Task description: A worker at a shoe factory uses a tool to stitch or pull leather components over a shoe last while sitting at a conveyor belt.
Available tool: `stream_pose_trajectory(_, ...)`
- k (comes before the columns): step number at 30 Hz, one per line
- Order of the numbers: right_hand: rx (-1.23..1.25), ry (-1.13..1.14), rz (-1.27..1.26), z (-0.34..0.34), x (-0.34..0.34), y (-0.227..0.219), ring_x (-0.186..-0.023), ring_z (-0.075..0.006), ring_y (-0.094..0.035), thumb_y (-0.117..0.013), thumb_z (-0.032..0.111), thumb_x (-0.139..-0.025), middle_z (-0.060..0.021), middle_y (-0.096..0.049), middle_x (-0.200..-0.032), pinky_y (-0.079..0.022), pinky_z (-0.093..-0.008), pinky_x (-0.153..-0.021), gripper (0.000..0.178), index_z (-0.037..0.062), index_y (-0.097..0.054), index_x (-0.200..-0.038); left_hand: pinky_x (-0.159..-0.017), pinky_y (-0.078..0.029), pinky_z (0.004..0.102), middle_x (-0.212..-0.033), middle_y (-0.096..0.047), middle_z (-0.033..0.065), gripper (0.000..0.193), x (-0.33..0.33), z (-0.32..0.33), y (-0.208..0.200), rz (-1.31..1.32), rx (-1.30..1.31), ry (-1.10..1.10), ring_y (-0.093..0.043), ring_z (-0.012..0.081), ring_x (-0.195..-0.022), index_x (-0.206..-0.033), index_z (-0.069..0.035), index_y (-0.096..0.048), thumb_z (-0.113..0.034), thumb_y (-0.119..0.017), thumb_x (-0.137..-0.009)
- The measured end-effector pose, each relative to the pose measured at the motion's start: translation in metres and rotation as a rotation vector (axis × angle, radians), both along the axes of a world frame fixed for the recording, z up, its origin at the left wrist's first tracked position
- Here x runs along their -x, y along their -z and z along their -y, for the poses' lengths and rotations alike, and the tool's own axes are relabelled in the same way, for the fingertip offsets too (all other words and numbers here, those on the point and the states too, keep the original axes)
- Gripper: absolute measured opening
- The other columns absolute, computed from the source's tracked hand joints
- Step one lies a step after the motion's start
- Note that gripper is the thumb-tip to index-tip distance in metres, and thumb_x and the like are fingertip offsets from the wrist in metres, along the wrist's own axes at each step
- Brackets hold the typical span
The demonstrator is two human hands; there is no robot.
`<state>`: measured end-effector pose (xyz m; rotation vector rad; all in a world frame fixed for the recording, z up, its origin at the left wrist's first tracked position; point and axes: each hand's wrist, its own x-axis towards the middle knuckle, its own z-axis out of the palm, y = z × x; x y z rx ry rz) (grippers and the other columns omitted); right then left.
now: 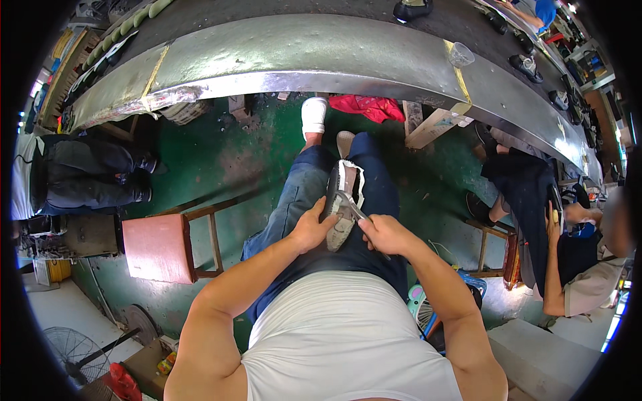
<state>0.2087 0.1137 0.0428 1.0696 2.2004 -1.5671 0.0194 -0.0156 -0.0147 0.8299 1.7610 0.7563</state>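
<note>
On my lap, over dark blue trousers, lies an unfinished shoe (340, 235) with a grey upper, a dark side and a loose white edge. My left hand (311, 228) is closed around its left side, thumb across the upper. Closed on the handles of metal pincers (353, 206), my right hand (386, 234) is just right of the shoe. The pincers' head rests against the shoe's middle; whether the jaws grip material there is too small to tell.
Ahead runs a long metal-edged workbench (294, 50) carrying a clear cup (461, 55) and several shoes (526, 67). A reddish stool (158, 248) stands left, a fan (77, 357) lower left. Another person (588, 267) sits at right, also handling something. Red cloth (368, 107) lies under the bench.
</note>
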Motion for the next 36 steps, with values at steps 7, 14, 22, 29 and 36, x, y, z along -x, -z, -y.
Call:
stream_pose_trajectory(7,-0.049,-0.095,0.060,0.003,-0.004,0.009,-0.066,-0.0215,-0.067,-0.044,0.038,-0.105,-0.0115,-0.066,-0.071,-0.053,-0.0359,-0.065,0.046,-0.0024,-0.059,-0.089,-0.118,-0.030,0.0338,-0.155,-0.036,0.0272,0.095,0.003,0.007,-0.002,0.052,-0.056,0.102,-0.036,0.0337,-0.145,-0.157,0.001,-0.017,-0.025,-0.073,-0.085)
stream_pose_trajectory(14,0.166,0.344,-0.215,0.018,-0.048,0.027,-0.069,-0.0166,-0.067,-0.043,0.036,-0.107,-0.0101,-0.068,-0.084,-0.053,-0.0314,-0.066,0.044,-0.0038,-0.061,-0.102,-0.104,-0.046,0.0398,-0.130,-0.059,0.0299,0.104,0.002,-0.001,-0.021,-0.124,0.007,0.194,-0.060,0.0427,-0.119,-0.159,-0.009,-0.014,-0.022,-0.077,-0.077)
stream_pose_trajectory(22,0.209,0.581,-0.314,0.015,-0.096,0.024,-0.070,-0.0148,-0.065,-0.045,0.033,-0.106,-0.0080,-0.066,-0.087,-0.053,-0.0295,-0.066,0.039,-0.0036,-0.060,-0.108,-0.085,-0.054,0.0333,-0.106,-0.069,0.0193,0.056,0.046,-0.031,-0.129,-0.321,-0.446,0.000,-0.068,0.0211,-0.095,-0.123,-0.001,-0.053,-0.011,-0.080,-0.075)
stream_pose_trajectory(29,0.057,0.441,-0.348,0.024,-0.102,0.003,-0.070,-0.0138,-0.062,-0.062,0.022,-0.096,-0.0074,-0.066,-0.084,-0.050,-0.0279,-0.066,0.022,0.0015,-0.061,-0.102,-0.073,-0.053,0.0281,-0.094,-0.067,0.0066,0.047,0.017,-0.095,-0.097,0.133,-0.424,-0.150,-0.062,0.0111,-0.083,-0.115,0.004,-0.058,-0.027,-0.080,-0.087)
stream_pose_trajectory(36,-0.044,0.170,-0.112,0.030,-0.098,-0.027,-0.075,-0.0271,-0.060,-0.061,0.020,-0.093,-0.0153,-0.060,-0.078,-0.048,-0.0398,-0.072,0.019,0.0016,-0.058,-0.100,-0.097,-0.047,0.0374,-0.128,-0.060,0.0257,0.069,-0.005,-0.028,-0.023,-0.199,-0.219,0.225,-0.061,0.0348,-0.117,-0.141,0.000,-0.047,-0.028,-0.074,-0.085)
